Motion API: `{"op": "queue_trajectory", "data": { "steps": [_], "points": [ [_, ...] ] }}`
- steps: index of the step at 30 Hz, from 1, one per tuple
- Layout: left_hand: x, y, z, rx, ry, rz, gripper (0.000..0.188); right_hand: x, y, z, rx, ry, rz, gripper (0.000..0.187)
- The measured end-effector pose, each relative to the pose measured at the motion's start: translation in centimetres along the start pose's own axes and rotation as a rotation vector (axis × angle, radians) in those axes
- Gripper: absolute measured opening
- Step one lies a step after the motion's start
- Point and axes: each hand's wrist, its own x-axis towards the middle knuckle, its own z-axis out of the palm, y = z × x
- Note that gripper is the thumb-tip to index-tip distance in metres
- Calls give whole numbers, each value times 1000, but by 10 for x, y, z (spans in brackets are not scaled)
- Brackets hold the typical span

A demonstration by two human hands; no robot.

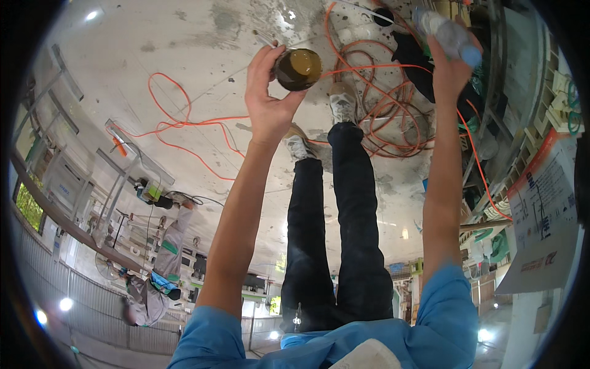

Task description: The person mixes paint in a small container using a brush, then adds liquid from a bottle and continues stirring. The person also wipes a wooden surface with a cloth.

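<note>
My left hand (270,92) is wrapped round the side of a round cup (299,69) with a brownish, olive-coloured liquid or inside showing at its top. A thin pale stick (265,38) pokes out beside the fingertips; whether it belongs to the cup I cannot tell. Up at the right, my right hand (452,69) grips a clear plastic bottle (444,34) with a pale blue cap (471,56). The bottle lies tilted, its cap toward the lower right. Cup and bottle are well apart, both held above the floor.
Orange hose (393,117) lies coiled on the stained concrete floor (203,37) by my shoes, with a loose loop (184,123) to the left. Metal framing (491,92) and a printed board (541,209) stand at right. Another person (147,295) works at far left near a power tool (150,192).
</note>
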Motion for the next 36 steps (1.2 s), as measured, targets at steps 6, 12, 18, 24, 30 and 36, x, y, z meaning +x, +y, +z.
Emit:
{"op": "queue_trajectory", "data": {
  "steps": [6,12,18,24,30,36],
  "points": [
    [14,11,-4,59,-6,94,79,-56,-120,-35,234,-505,436,74],
    [12,27,2,38,-38,151,78,-141,-182,-20,680,-723,912,65],
    [-4,45,8,-69,-114,88,78,-171,-208,-15,873,-626,1195,43],
    [-12,42,10,-50,-158,126,77,-172,-218,-16,932,-576,1315,42],
    [-14,34,15,-13,-158,167,75,-170,-225,-17,1028,-511,1389,42],
    [-19,33,22,15,-180,146,71,-174,-221,-13,1088,-482,1386,40]
  ]
}}
